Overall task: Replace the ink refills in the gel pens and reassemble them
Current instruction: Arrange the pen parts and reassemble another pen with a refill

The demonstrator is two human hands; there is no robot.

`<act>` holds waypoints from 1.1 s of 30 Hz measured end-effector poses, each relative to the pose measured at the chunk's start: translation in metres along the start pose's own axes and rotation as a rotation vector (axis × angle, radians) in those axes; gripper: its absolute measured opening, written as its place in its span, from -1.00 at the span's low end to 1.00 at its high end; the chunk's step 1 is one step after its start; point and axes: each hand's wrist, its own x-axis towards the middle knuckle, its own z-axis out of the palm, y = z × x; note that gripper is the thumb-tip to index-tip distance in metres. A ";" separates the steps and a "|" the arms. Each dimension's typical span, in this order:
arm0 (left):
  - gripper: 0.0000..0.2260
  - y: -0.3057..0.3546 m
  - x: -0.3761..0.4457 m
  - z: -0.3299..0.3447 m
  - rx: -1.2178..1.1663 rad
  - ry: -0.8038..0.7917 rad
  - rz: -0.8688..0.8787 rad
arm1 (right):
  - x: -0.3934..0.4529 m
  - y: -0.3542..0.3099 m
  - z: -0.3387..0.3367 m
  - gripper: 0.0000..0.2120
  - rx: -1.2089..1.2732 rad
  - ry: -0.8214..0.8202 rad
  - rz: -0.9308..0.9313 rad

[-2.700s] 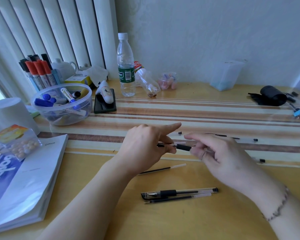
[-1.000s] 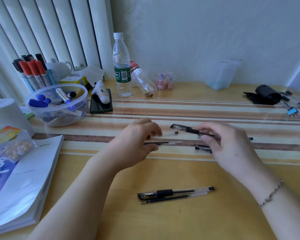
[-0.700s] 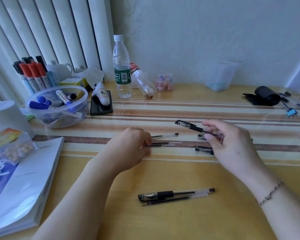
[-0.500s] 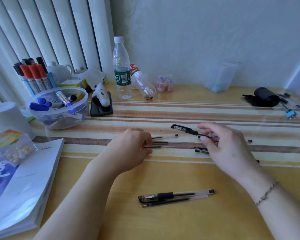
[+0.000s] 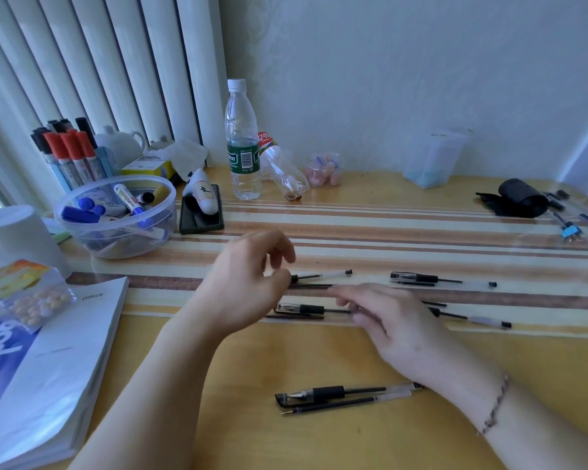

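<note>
Left hand: I am seeing my left hand (image 5: 248, 283) hovering, fingers loosely curled, gripping nothing.
Right hand: my right hand (image 5: 392, 322) is lying flat, fingers straight, over the black-capped clear gel pen (image 5: 306, 309).
Pen location: lying on the striped wooden desk (image 5: 421, 232).

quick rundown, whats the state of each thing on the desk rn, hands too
left hand: fingers loosely curled above the refills, holds nothing clearly
right hand: fingers straight, resting on a pen
capped pen: lying flat under the right hand's fingertips
near pen: capped, lying flat with a loose refill beside it
far pen: capped, lying flat
water bottle: upright, cap on
clear bowl: holds markers
book: closed
</note>
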 end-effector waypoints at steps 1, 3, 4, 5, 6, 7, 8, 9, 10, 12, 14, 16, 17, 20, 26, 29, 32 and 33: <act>-0.79 0.000 -0.002 0.002 0.010 -0.093 0.020 | 0.000 -0.001 0.000 -0.56 0.003 -0.016 -0.005; -0.74 -0.003 -0.006 0.011 0.137 -0.290 0.102 | 0.000 -0.001 -0.008 -0.60 0.001 0.005 0.017; -0.71 -0.004 -0.007 0.016 0.200 -0.354 0.140 | 0.000 0.002 -0.017 -0.63 -0.007 0.052 0.047; -0.70 -0.005 -0.007 0.019 0.236 -0.392 0.157 | -0.001 0.005 -0.029 -0.67 -0.013 0.133 0.092; -0.71 -0.004 -0.008 0.020 0.244 -0.409 0.157 | -0.004 0.011 -0.043 -0.73 -0.025 0.228 0.151; -0.74 -0.003 -0.008 0.020 0.237 -0.412 0.148 | -0.008 0.018 -0.058 -0.81 -0.054 0.293 0.212; -0.78 -0.002 -0.008 0.019 0.224 -0.414 0.135 | -0.014 0.027 -0.071 -0.87 -0.094 0.298 0.282; -0.82 -0.001 -0.008 0.018 0.211 -0.422 0.120 | -0.019 0.034 -0.079 -0.88 -0.135 0.239 0.358; -0.86 -0.001 -0.008 0.017 0.202 -0.435 0.110 | -0.024 0.041 -0.083 -0.88 -0.174 0.145 0.429; -0.93 0.000 -0.008 0.017 0.191 -0.450 0.109 | -0.029 0.049 -0.082 -0.89 -0.213 -0.009 0.525; -0.94 0.000 -0.008 0.016 0.181 -0.459 0.106 | -0.029 0.051 -0.077 -0.89 -0.162 -0.033 0.540; -0.95 0.000 -0.009 0.015 0.173 -0.461 0.101 | -0.027 0.050 -0.074 -0.89 -0.145 -0.038 0.526; -0.94 0.001 -0.009 0.015 0.169 -0.458 0.091 | -0.027 0.048 -0.073 -0.89 -0.150 -0.049 0.524; -0.86 0.004 -0.010 0.020 0.209 -0.408 0.081 | -0.027 0.047 -0.072 -0.90 -0.177 -0.085 0.514; -0.59 0.031 -0.016 0.040 0.274 -0.122 0.331 | -0.027 0.014 -0.060 -0.93 -0.201 -0.052 0.275; -0.72 0.042 -0.019 0.056 0.371 -0.101 0.458 | -0.020 -0.010 -0.040 -0.90 -0.085 -0.020 0.147; -0.79 0.040 -0.019 0.058 0.345 -0.100 0.465 | -0.018 -0.014 -0.033 -0.79 -0.039 0.032 0.111; -0.82 0.040 -0.020 0.056 0.316 -0.116 0.456 | -0.018 -0.012 -0.033 -0.77 -0.059 0.033 0.098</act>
